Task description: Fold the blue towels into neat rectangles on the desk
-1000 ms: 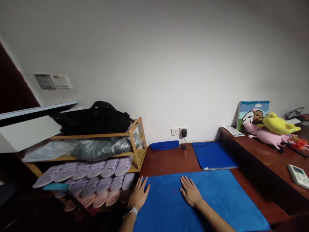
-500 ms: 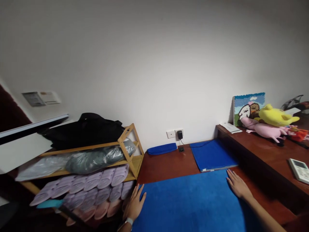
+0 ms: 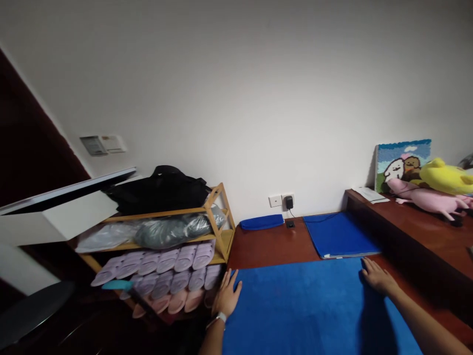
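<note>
A blue cloth [image 3: 295,301] lies spread over the red-brown desk [image 3: 266,249]. My left hand [image 3: 227,294], with a pale band on the wrist, rests on the cloth's left edge, fingers spread and holding nothing. Near the cloth's far right corner is my right hand [image 3: 377,277], its fingers stretched out over the edge and casting a shadow on the cloth. Beyond the cloth lie a folded blue cloth [image 3: 340,234] on the right and a narrow rolled or folded blue cloth [image 3: 262,222] against the wall.
A wooden rack [image 3: 226,236] with rows of slippers [image 3: 185,259] and a black bag [image 3: 162,190] stands left. On the raised right ledge sit a pink plush toy [image 3: 428,197], a yellow plush toy [image 3: 447,177] and a dog picture [image 3: 402,162]. A black plug [image 3: 289,202] sits in the wall socket.
The view has turned left, so the scene sits further right. Both hands stay at the cloth's edges; the right arm's shadow on the cloth has grown. Nothing has been taken hold of.
</note>
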`<state>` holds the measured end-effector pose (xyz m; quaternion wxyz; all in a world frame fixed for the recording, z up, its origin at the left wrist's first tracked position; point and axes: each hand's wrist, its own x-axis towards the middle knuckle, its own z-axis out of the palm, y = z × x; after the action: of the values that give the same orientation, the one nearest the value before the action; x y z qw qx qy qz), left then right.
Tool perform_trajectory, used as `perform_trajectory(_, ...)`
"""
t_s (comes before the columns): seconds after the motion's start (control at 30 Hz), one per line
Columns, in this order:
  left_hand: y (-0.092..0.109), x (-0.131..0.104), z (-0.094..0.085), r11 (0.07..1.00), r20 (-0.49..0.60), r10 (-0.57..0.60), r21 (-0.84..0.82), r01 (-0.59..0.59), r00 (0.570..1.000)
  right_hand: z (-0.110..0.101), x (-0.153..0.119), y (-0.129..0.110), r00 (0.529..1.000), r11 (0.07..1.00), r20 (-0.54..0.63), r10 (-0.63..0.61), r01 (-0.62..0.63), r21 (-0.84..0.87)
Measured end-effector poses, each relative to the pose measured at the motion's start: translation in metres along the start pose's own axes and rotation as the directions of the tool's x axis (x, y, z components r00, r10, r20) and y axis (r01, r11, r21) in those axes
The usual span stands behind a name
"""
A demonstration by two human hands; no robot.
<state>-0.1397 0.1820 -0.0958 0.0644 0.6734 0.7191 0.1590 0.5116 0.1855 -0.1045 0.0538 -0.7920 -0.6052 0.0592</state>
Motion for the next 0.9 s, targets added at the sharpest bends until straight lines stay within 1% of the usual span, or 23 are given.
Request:
perform_trajectory(0.1, 0.002, -0.003, 0.000, 1.000, 0.002, 0.004, -0.005, -0.004, 1.000, -0.020, 0.002, -0.021, 1.000, 0.999, -0.021, 0.010, -0.011, -0.036)
perform_trajectory(0.17, 0.004, -0.005, 0.000, 1.000, 0.004, 0.005, -0.005, -0.005, 1.000, -0.024, -0.002, -0.047, 0.998, 0.998, -0.051, -0.033, 0.031, -0.045)
perform_trajectory(0.23, 0.005, -0.007, 0.000, 1.000, 0.007, 0.002, -0.008, -0.002, 1.000, -0.019, -0.014, -0.089, 0.990, 0.992, -0.067, -0.123, 0.121, -0.041)
perform_trajectory(0.3, 0.006, -0.008, 0.000, 1.000, 0.009, 0.000, -0.010, 0.000, 1.000, -0.006, -0.035, -0.145, 0.965, 0.967, -0.066, -0.255, 0.255, -0.011)
perform_trajectory(0.37, 0.006, -0.009, -0.001, 1.000, 0.009, -0.006, -0.010, 0.007, 1.000, 0.010, -0.065, -0.210, 0.904, 0.902, -0.057, -0.423, 0.426, 0.070)
perform_trajectory(0.43, 0.007, -0.010, -0.001, 1.000, 0.008, -0.017, -0.009, 0.017, 1.000, 0.023, -0.095, -0.272, 0.850, 0.836, -0.014, -0.527, 0.521, 0.175)
perform_trajectory(0.47, 0.007, -0.010, -0.001, 1.000, 0.006, -0.020, -0.009, 0.020, 1.000, 0.028, -0.109, -0.298, 0.812, 0.791, 0.004, -0.583, 0.567, 0.229)
perform_trajectory(0.5, 0.007, -0.010, -0.001, 1.000, 0.004, -0.023, -0.009, 0.023, 1.000, 0.032, -0.120, -0.321, 0.772, 0.744, 0.004, -0.635, 0.611, 0.271)
perform_trajectory(0.53, 0.006, -0.010, -0.001, 1.000, 0.003, -0.024, -0.008, 0.024, 1.000, 0.035, -0.128, -0.338, 0.741, 0.709, 0.014, -0.672, 0.638, 0.299)
perform_trajectory(0.57, 0.005, -0.009, -0.001, 1.000, 0.002, -0.022, -0.009, 0.022, 1.000, 0.037, -0.133, -0.349, 0.717, 0.688, 0.031, -0.696, 0.654, 0.315)
perform_trajectory(0.6, 0.005, -0.009, 0.000, 1.000, 0.002, -0.018, -0.012, 0.018, 1.000, 0.038, -0.134, -0.354, 0.705, 0.679, 0.047, -0.708, 0.661, 0.321)
perform_trajectory(0.63, 0.003, -0.008, 0.000, 1.000, 0.003, -0.014, -0.018, 0.014, 1.000, 0.039, -0.132, -0.354, 0.703, 0.682, 0.063, -0.709, 0.659, 0.318)
perform_trajectory(0.67, 0.002, -0.007, 0.001, 1.000, 0.005, -0.008, -0.025, 0.008, 1.000, 0.040, -0.127, -0.347, 0.711, 0.693, 0.072, -0.699, 0.651, 0.310)
perform_trajectory(0.7, 0.001, -0.005, 0.002, 0.999, 0.005, -0.002, -0.032, 0.002, 1.000, 0.041, -0.121, -0.335, 0.728, 0.711, 0.071, -0.682, 0.637, 0.298)
perform_trajectory(0.73, -0.001, -0.004, 0.003, 0.999, 0.005, 0.004, -0.036, -0.004, 1.000, 0.042, -0.113, -0.318, 0.751, 0.733, 0.062, -0.658, 0.618, 0.285)
perform_trajectory(0.8, -0.003, -0.001, 0.006, 0.999, 0.001, 0.014, -0.032, -0.014, 1.000, 0.044, -0.094, -0.272, 0.806, 0.786, 0.040, -0.591, 0.564, 0.252)
perform_trajectory(0.9, -0.008, 0.004, 0.010, 1.000, -0.014, 0.026, -0.017, -0.026, 1.000, 0.041, -0.062, -0.181, 0.900, 0.888, 0.029, -0.436, 0.424, 0.178)
